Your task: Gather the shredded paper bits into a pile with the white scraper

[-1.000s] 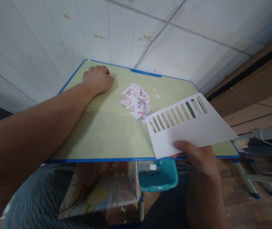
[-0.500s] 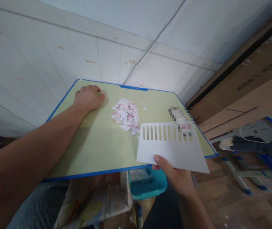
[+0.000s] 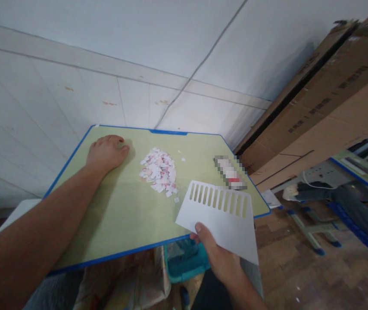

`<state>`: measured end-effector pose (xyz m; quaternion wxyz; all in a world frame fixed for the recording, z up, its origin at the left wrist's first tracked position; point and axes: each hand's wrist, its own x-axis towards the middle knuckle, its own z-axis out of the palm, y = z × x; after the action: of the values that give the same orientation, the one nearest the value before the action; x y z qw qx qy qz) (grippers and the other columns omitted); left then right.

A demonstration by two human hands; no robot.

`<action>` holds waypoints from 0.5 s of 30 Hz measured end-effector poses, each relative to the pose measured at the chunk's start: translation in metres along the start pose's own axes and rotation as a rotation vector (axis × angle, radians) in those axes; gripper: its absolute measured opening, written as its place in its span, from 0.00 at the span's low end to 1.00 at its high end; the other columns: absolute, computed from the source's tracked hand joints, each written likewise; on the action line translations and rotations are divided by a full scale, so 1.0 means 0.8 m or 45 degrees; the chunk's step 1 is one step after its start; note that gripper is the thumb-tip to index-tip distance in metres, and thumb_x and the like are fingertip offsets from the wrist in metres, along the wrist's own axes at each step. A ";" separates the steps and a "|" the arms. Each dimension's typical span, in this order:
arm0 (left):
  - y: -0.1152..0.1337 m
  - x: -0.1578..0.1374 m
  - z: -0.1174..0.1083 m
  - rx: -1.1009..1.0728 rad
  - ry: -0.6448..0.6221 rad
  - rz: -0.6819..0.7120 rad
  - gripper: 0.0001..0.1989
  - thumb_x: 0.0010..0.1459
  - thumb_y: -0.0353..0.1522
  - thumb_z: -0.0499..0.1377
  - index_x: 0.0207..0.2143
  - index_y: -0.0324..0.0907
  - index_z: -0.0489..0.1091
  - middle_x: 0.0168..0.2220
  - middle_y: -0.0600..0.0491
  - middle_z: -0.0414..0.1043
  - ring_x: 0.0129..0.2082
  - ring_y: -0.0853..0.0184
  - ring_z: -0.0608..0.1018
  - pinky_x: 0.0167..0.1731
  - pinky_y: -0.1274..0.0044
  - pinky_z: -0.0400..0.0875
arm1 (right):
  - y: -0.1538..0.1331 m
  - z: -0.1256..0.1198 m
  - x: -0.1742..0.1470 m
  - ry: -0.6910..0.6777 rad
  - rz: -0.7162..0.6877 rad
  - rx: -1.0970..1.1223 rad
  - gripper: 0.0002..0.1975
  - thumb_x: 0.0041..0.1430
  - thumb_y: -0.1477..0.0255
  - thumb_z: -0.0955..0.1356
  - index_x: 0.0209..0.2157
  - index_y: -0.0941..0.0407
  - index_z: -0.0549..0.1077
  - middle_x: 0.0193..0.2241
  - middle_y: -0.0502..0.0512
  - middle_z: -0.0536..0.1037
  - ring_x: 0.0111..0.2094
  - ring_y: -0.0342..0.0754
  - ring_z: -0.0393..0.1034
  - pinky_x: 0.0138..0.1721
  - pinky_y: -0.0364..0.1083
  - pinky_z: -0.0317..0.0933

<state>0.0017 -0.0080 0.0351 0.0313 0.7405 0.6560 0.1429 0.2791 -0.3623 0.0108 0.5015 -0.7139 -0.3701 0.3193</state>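
Observation:
My left hand (image 3: 106,151) rests on the far left of the desk top, its fingers loosely curled; nothing shows in its grasp. To its right lies a pile of small white and pinkish paper scraps (image 3: 160,170), with a few loose bits around it. My right hand (image 3: 216,249) grips a thin white sheet (image 3: 218,224) by its near edge, thumb on top. A row of long slots runs along the sheet's far side. It is tilted over the desk's front right edge, to the right of the pile and apart from most of it.
The green desk (image 3: 119,215) has a blue rim and stands against a white wall. A pixelated object (image 3: 231,172) lies at its right. Below the front edge is a teal bin (image 3: 187,262). Large cardboard boxes (image 3: 319,103) lean at right; a seated person's leg (image 3: 319,196) shows beyond.
The view has shifted, so the desk sits lower and further left. My right hand has turned the slotted sheet, its right side swinging down toward me. My left hand stays put on the desk.

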 end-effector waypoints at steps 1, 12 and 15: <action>-0.002 0.000 0.001 0.006 -0.003 0.005 0.33 0.75 0.45 0.50 0.71 0.36 0.77 0.77 0.34 0.76 0.77 0.41 0.75 0.79 0.54 0.66 | -0.003 -0.001 0.002 -0.024 -0.010 -0.036 0.25 0.68 0.41 0.79 0.29 0.46 0.88 0.31 0.58 0.91 0.35 0.65 0.88 0.52 0.58 0.84; -0.008 0.000 0.007 0.019 0.021 0.010 0.31 0.75 0.45 0.51 0.68 0.38 0.78 0.75 0.35 0.78 0.76 0.41 0.76 0.79 0.56 0.68 | -0.020 -0.007 0.033 -0.078 -0.041 -0.166 0.32 0.74 0.45 0.73 0.17 0.44 0.72 0.21 0.51 0.79 0.30 0.60 0.80 0.48 0.55 0.76; -0.004 -0.003 0.004 0.031 0.008 0.004 0.31 0.76 0.45 0.51 0.69 0.38 0.78 0.75 0.35 0.78 0.76 0.42 0.76 0.78 0.57 0.67 | -0.020 -0.006 0.040 -0.101 -0.037 -0.122 0.32 0.74 0.41 0.73 0.20 0.44 0.76 0.23 0.53 0.82 0.30 0.61 0.80 0.45 0.56 0.76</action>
<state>-0.0004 -0.0092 0.0307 0.0199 0.7414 0.6565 0.1375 0.2966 -0.3341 0.0246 0.4563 -0.7185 -0.4148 0.3218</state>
